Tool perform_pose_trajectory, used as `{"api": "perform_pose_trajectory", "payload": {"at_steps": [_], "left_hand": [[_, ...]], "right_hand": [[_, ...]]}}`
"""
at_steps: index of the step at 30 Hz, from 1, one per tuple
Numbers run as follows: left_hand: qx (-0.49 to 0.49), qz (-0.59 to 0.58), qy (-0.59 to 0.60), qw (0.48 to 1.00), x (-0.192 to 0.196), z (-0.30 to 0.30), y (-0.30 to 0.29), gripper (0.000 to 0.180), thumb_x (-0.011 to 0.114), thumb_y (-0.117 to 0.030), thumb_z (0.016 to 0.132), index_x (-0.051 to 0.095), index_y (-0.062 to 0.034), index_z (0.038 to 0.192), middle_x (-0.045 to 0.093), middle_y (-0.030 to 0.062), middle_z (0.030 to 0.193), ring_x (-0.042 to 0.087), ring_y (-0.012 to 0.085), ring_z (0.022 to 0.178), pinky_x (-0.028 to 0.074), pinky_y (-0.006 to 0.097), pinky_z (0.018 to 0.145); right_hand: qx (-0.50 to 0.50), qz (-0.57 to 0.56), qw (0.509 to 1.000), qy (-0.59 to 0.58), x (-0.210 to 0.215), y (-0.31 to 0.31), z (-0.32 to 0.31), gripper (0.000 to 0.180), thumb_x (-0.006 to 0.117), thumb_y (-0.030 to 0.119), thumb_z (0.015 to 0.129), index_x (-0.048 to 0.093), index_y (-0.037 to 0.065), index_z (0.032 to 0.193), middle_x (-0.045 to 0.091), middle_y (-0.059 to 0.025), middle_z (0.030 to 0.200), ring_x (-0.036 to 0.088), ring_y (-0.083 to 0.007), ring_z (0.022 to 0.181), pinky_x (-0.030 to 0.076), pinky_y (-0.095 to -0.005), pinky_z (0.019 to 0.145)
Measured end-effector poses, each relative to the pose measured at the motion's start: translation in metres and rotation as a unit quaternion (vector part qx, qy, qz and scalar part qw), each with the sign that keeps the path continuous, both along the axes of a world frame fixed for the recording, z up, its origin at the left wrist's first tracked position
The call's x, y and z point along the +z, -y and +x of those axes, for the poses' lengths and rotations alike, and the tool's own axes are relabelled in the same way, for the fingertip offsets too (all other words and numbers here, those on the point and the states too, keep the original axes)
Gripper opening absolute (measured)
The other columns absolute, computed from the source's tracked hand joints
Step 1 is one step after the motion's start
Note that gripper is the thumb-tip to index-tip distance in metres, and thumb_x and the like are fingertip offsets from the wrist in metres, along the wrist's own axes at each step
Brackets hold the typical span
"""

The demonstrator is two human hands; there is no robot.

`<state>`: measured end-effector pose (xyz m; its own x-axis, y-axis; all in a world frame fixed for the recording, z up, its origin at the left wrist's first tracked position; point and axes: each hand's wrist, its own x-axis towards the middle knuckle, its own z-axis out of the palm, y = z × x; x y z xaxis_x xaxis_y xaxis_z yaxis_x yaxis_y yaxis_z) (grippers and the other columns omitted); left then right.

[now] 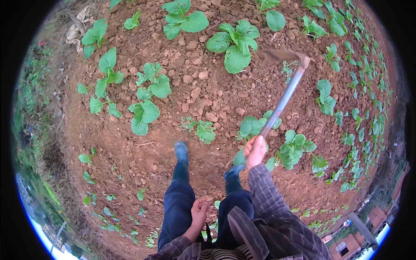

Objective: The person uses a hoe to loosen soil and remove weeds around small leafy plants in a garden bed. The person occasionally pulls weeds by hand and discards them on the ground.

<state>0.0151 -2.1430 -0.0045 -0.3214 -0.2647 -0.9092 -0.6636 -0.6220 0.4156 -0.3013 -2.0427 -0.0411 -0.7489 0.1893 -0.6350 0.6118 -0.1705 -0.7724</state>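
My right hand (pixel 256 151) is wrapped round the handle of a hoe (pixel 284 96), which slants up and away to the right. Its flat brown blade (pixel 281 55) points left, just above the soil beside a small feathery weed (pixel 287 71); whether it touches the ground I cannot tell. Leafy green plants (pixel 250 126) grow beside that hand, and the handle passes in front of some leaves. My left hand (pixel 199 214) hangs low before my thigh with its fingers curled together; anything inside them is hidden.
My green rubber boots (pixel 182 152) stand on reddish cloddy soil (pixel 197 97). A large plant with holed leaves (pixel 235 43) grows left of the blade. Smaller seedlings (pixel 140 194) lie to the left of my legs, denser rows (pixel 364 125) to the right. Dry grass (pixel 54 151) borders the left.
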Motion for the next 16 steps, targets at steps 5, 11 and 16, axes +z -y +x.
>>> {"api": "perform_pose_trajectory", "payload": {"at_steps": [5,11,16], "left_hand": [[-0.02,0.01,-0.024,0.999,0.001,-0.016,0.036,0.017,0.059,-0.01,0.095,0.057,-0.0014,0.109,0.062,0.0029,0.078,0.057,0.0077,0.067,0.046,0.021,0.065],[0.005,-0.011,-0.042,0.999,0.014,-0.026,0.093,0.019,0.06,-0.007,0.093,0.057,-0.0031,0.111,0.062,0.0001,0.077,0.053,0.005,0.064,0.043,0.02,0.061],[-0.026,-0.012,-0.078,0.997,0.016,-0.037,0.119,0.02,0.057,-0.009,0.093,0.056,-0.0022,0.113,0.065,0.005,0.079,0.06,0.0094,0.07,0.047,0.021,0.067]], "right_hand": [[-0.15,-0.221,0.922,0.28,-0.069,0.086,0.043,0.045,0.047,0.055,0.097,0.043,0.013,0.08,0.035,0.0029,0.055,0.033,-0.0115,0.042,0.03,-0.0302,0.039],[0.043,-0.005,0.988,0.146,-0.011,0.032,0.076,0.032,0.048,0.038,0.101,0.044,0.013,0.081,0.038,0.0053,0.053,0.032,-0.0057,0.037,0.024,-0.0243,0.033],[0.175,0.128,0.973,0.078,0.001,0.008,0.123,0.026,0.052,0.034,0.1,0.053,0.009,0.093,0.045,0.0044,0.057,0.04,-0.0055,0.043,0.032,-0.0231,0.039]]}}
